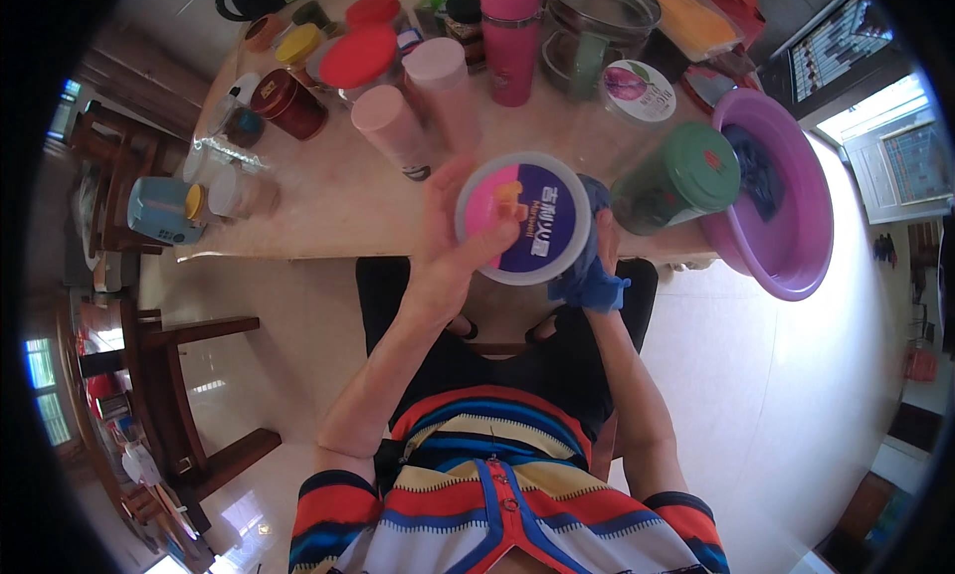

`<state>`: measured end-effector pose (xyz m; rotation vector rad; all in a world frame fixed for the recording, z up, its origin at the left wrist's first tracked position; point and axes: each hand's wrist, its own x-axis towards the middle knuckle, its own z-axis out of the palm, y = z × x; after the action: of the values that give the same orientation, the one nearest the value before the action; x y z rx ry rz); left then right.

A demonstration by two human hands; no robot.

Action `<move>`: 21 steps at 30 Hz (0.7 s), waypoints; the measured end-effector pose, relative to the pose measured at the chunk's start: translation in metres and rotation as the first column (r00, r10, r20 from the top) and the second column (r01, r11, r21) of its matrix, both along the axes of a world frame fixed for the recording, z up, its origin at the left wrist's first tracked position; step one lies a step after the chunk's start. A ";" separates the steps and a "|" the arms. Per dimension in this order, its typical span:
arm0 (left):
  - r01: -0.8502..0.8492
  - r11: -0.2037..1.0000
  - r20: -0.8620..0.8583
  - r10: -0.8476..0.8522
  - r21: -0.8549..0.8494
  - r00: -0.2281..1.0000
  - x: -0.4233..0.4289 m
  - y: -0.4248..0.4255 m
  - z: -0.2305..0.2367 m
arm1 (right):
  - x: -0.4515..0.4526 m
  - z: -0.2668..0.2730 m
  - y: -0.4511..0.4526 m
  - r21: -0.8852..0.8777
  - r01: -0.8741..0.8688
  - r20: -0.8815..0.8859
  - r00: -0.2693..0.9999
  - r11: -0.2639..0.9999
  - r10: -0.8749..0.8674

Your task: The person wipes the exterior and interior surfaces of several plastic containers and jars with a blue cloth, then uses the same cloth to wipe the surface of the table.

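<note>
A round tub (552, 231) with a white rim and a pink and purple printed lid is held up over the table's front edge. My left hand (455, 238) grips its left side, thumb lying across the lid and fingers behind. On the tub's right side, my right hand (608, 249) presses a crumpled blue cloth (597, 283) against the wall. The tub covers part of that hand's fingers. Just right of the cloth stands a jar with a green lid (705, 167). Two pale pink cups or bottles (392, 126) are beyond my left hand.
A purple basin (809, 223) with a dark blue cloth (750, 171) in it overhangs the table's right edge. Further back are a pink thermos flask (511, 44), a glass pitcher (604, 22), red-lidded jars (358, 55) and a dark red canister (289, 105). A teal container (164, 208) stands at left.
</note>
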<state>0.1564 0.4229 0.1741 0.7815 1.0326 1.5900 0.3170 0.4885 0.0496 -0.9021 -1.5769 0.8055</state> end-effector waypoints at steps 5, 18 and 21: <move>0.018 0.996 0.074 -0.011 -0.092 0.997 -0.002 0.000 0.003 | -0.019 0.082 -0.018 -0.393 -0.249 -0.523 0.853 0.885 0.007; -0.132 0.986 -0.822 0.158 0.101 0.548 -0.007 -0.004 0.026 | -0.022 0.051 -0.002 -0.298 -0.132 -0.342 0.940 0.945 0.023; -0.090 0.996 -0.849 0.044 -0.004 0.526 -0.011 -0.005 0.038 | -0.023 0.038 -0.005 -0.244 -0.115 -0.229 0.972 0.963 0.058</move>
<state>0.1452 0.4183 0.2124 1.5919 1.8073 1.1866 0.2941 0.4835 0.0872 -0.8964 -1.3451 1.1527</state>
